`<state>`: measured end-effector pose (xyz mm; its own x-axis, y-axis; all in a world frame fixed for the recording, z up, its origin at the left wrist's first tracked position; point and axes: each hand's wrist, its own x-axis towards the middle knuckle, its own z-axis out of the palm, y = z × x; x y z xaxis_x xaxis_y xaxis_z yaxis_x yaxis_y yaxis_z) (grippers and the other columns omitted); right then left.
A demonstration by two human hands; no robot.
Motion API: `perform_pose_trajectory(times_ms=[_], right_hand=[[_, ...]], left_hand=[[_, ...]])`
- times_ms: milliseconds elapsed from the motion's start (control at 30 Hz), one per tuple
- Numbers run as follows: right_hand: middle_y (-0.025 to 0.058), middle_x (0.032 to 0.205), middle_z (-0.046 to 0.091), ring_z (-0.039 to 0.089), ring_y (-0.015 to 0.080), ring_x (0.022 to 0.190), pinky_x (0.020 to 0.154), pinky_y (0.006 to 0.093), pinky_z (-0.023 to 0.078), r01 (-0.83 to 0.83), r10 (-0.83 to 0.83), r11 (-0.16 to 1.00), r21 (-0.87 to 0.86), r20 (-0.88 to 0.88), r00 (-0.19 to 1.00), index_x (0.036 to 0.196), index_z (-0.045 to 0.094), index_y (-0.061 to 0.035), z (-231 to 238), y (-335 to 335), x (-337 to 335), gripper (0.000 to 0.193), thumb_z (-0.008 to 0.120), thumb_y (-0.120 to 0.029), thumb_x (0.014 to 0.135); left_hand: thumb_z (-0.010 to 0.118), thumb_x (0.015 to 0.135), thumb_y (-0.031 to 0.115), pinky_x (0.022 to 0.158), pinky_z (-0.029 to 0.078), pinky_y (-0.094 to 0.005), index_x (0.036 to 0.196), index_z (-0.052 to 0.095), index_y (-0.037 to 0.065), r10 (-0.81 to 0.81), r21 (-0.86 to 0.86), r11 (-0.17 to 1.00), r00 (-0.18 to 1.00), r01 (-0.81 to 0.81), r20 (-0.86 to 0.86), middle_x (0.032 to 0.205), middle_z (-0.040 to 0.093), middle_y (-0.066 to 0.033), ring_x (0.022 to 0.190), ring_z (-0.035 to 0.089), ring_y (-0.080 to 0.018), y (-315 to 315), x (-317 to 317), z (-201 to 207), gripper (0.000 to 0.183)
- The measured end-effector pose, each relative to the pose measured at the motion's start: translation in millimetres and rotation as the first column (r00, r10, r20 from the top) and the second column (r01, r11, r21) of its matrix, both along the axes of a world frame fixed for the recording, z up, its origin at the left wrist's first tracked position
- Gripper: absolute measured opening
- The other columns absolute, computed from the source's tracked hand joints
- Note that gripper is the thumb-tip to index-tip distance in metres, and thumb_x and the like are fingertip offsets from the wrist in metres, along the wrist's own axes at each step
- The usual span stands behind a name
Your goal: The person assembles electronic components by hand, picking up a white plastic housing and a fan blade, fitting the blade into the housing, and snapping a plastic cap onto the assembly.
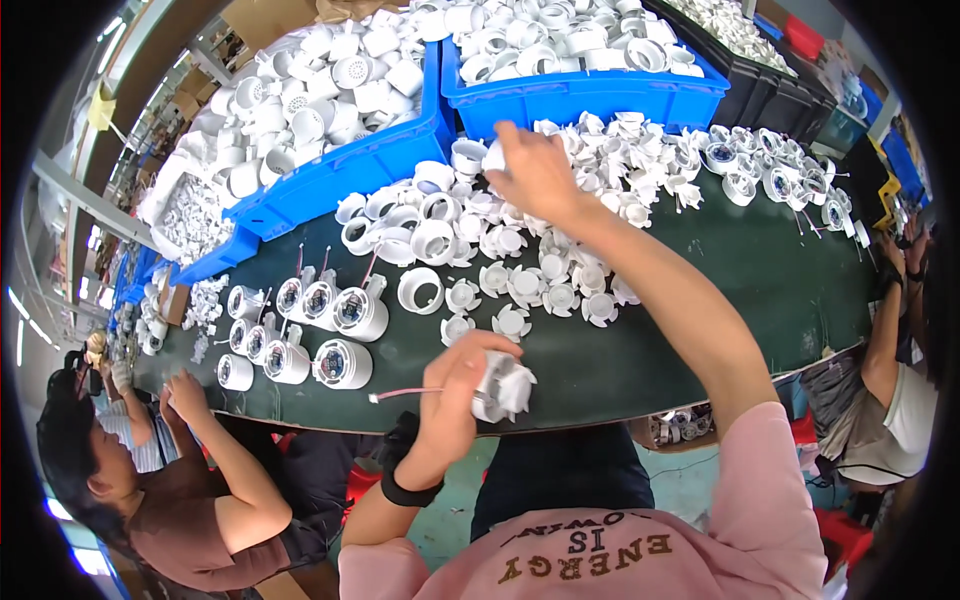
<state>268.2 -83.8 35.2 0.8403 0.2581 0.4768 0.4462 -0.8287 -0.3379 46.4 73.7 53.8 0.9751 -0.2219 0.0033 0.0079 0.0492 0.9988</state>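
Observation:
Close to the table's near edge, my left hand [455,395] is closed around a small white fan unit [503,388] with curved blades. A thin pink-and-white wire [405,392] with a small plug sticks out to its left. My right hand [538,172] reaches to the far side, its fingers curled about a white plastic part [494,156] that is mostly hidden. Beside that hand lie loose white ring housings [433,242] on the left and a heap of white fan impellers [640,160] on the right.
Wired white motor housings [342,364] stand in rows at the left. Two blue bins [590,98] of white parts line the back. More wired units [780,180] lie at the far right of the green table [700,310]. Co-workers [190,480] sit at both sides.

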Motion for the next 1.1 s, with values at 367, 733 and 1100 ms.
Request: perform_pose_trajectory(times_ms=[367,733,1100], right_hand=[[0.0054,0.101,0.057,0.056,0.0074,0.086,0.073,0.0243,0.048,-0.137,0.589,0.574,0.807,-0.29,0.754,0.128,0.044,-0.0004,26,-39,-189,0.039,0.057,-0.012,0.094],[0.0085,0.102,0.059,0.056,0.0096,0.09,0.076,0.0239,0.047,-0.026,0.564,0.466,0.884,-0.274,0.779,0.121,0.043,0.0011,8,-48,-223,0.031,0.053,-0.015,0.096],[0.0178,0.13,0.041,0.047,0.0212,0.111,0.093,0.0332,0.038,-0.268,0.438,0.472,0.84,0.04,0.898,0.129,0.041,0.0045,-8,-33,-225,0.045,0.034,-0.029,0.099]], left_hand=[[0.033,0.097,0.036,0.061,0.042,-0.0258,0.093,0.057,-0.001,0.244,0.047,0.965,0.947,-0.259,0.208,0.079,0.06,-0.0068,0.067,0.054,-0.0136,-15,39,-8,0.044],[0.039,0.096,0.02,0.06,0.043,-0.0285,0.097,0.056,-0.004,0.081,0.125,0.981,0.9,-0.148,0.428,0.078,0.06,-0.0117,0.065,0.055,-0.017,-50,14,-6,0.03],[0.041,0.092,0.018,0.059,0.045,-0.0319,0.098,0.055,-0.006,0.018,0.188,0.972,0.842,-0.141,0.539,0.082,0.059,-0.016,0.064,0.058,-0.0238,-59,0,-10,0.028]])
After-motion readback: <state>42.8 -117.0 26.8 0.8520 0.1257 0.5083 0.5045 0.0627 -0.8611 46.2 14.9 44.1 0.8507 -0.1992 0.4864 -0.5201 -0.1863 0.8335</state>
